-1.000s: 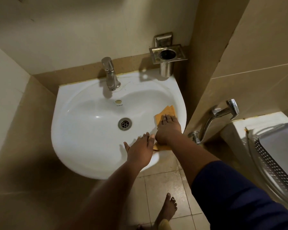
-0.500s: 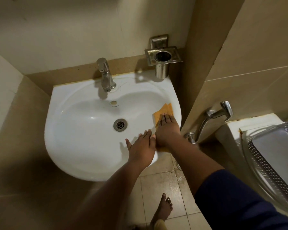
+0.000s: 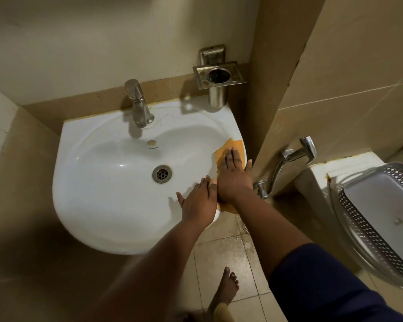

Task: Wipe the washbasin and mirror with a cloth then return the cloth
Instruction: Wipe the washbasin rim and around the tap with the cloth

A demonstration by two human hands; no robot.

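Note:
A white washbasin (image 3: 98, 182) hangs on the tiled wall, with a steel tap (image 3: 137, 105) at its back and a drain (image 3: 162, 174) in the bowl. An orange cloth (image 3: 236, 146) lies over the basin's right rim. My right hand (image 3: 234, 177) presses flat on the cloth, fingers spread. My left hand (image 3: 197, 202) rests flat on the front right rim beside it, holding nothing. The mirror is out of view.
A steel tumbler holder (image 3: 218, 76) is fixed to the wall above the basin's back right corner. A wall tap (image 3: 296, 156) juts out right of the basin. A grey perforated basket (image 3: 382, 205) sits on a white ledge at the right. My bare foot (image 3: 226, 289) stands on the tiled floor.
My right hand has slid the cloth a little farther back along the right rim. My left hand stays on the front rim.

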